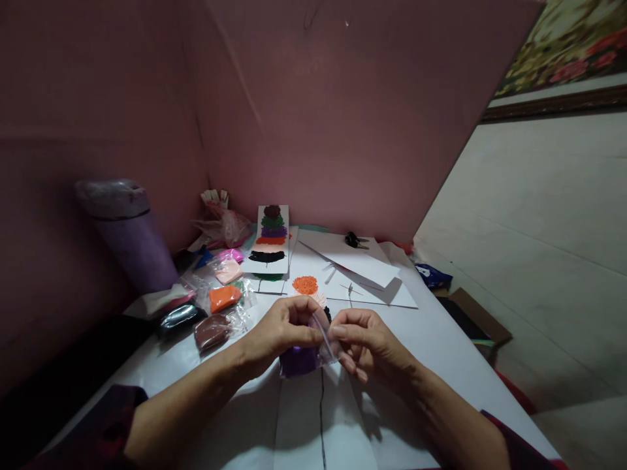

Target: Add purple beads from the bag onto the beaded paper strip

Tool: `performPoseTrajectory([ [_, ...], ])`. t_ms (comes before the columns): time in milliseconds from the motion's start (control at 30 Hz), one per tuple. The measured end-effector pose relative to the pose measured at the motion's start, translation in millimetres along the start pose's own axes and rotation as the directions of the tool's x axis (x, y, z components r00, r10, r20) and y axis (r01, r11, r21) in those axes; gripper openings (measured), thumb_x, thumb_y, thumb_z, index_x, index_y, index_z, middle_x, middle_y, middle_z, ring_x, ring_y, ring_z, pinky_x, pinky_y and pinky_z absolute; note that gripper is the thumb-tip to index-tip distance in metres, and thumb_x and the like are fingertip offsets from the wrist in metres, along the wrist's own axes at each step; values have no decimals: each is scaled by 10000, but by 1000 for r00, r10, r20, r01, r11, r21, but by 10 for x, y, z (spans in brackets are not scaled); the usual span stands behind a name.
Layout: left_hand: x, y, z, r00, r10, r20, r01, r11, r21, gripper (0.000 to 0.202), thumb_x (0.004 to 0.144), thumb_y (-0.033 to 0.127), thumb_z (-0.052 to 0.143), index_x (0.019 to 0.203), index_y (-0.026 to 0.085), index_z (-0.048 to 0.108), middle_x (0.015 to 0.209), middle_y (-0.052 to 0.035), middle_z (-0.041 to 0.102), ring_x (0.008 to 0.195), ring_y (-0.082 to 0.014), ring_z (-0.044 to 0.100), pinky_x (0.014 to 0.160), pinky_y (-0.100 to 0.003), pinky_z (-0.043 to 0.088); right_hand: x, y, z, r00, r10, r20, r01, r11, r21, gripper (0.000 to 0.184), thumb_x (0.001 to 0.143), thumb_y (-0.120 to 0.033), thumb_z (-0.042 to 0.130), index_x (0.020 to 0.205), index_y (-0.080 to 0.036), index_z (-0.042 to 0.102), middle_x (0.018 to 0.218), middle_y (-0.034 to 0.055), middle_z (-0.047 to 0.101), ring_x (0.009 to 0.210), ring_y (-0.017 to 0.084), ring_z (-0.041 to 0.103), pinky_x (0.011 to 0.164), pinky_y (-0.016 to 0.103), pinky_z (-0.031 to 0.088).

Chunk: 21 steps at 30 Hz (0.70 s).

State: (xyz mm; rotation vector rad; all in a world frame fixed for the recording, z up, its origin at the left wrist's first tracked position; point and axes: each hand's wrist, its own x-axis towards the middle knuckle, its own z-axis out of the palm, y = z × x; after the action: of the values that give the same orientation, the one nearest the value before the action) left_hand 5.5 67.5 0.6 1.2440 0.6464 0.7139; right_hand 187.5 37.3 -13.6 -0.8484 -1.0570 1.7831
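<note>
A small clear plastic bag with purple clay (298,361) in it hangs between my two hands, over a white sheet. My left hand (284,329) pinches the bag near its top edge between thumb and fingers. On the other side, my right hand (365,336) has thumb and forefinger closed on the edge of the same bag. Beneath my hands lies a white paper (304,424) with a dark line down it. Past my fingers show an orange textured patch (305,285) and, partly hidden, a pale pink one and a black one.
Bagged clay in orange (225,298), brown (211,331), black (179,318) and other colours lies at left, near a purple cylinder (132,235). Behind stands a card with coloured bands (267,251). Keys (353,240) rest on white sheets (362,261). A pink panel (313,117) rises behind.
</note>
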Motion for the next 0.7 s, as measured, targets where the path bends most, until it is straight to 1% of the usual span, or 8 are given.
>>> performPoseTrajectory([
  [133, 5, 2, 0, 1000, -2, -5, 3, 1000, 23, 238, 613, 255, 788, 750, 123, 644, 680, -31, 656, 610, -112, 557, 573, -216, 396, -5, 13, -11, 1000, 8, -9, -8, 999, -33, 244, 699, -316, 792, 667, -133, 635, 555, 4, 655, 350, 56, 495, 276, 124, 370],
  [300, 16, 10, -1, 999, 35, -17, -33, 991, 129, 235, 610, 252, 773, 742, 126, 626, 659, -15, 615, 613, -119, 539, 574, -228, 406, -5, 48, -46, 998, 4, -61, -16, 980, -200, 254, 730, -354, 770, 706, -138, 637, 442, -26, 594, 337, 68, 467, 311, 141, 363],
  [367, 14, 22, 0, 998, 58, -24, -53, 983, 178, 216, 618, 253, 754, 740, 127, 628, 657, -12, 603, 615, -120, 530, 569, -230, 406, -8, 38, -50, 998, -14, -68, -4, 969, -247, 255, 745, -362, 757, 706, -136, 646, 447, -23, 595, 347, 65, 457, 332, 149, 366],
  [467, 3, 46, 3, 996, 82, -37, -72, 971, 229, 175, 626, 240, 716, 735, 137, 627, 665, -10, 598, 626, -125, 528, 571, -233, 410, -17, -1, -44, 997, -62, -46, 46, 955, -293, 250, 742, -360, 763, 703, -135, 661, 487, -15, 609, 384, 73, 479, 353, 161, 373],
  [533, -6, 64, 5, 995, 92, -39, -78, 959, 271, 146, 631, 222, 695, 733, 141, 631, 669, -11, 597, 634, -127, 525, 572, -233, 409, -23, -22, -41, 996, -80, -28, 67, 949, -309, 244, 728, -346, 779, 696, -136, 658, 492, -17, 611, 391, 73, 485, 358, 162, 371],
  [600, -15, 79, 5, 995, 97, -29, -85, 955, 285, 135, 635, 220, 690, 732, 142, 637, 672, -15, 601, 640, -129, 527, 577, -236, 409, -28, -29, -43, 998, -61, -11, 55, 955, -292, 253, 745, -358, 765, 691, -139, 650, 476, -20, 606, 375, 67, 465, 352, 157, 367],
  [700, -25, 94, 2, 996, 89, -6, -85, 968, 234, 152, 635, 227, 703, 741, 140, 639, 670, -13, 604, 630, -124, 528, 577, -235, 404, -34, -18, -54, 999, -2, 33, 10, 970, -244, 285, 790, -404, 714, 699, -141, 649, 461, -20, 602, 349, 66, 442, 328, 157, 361],
])
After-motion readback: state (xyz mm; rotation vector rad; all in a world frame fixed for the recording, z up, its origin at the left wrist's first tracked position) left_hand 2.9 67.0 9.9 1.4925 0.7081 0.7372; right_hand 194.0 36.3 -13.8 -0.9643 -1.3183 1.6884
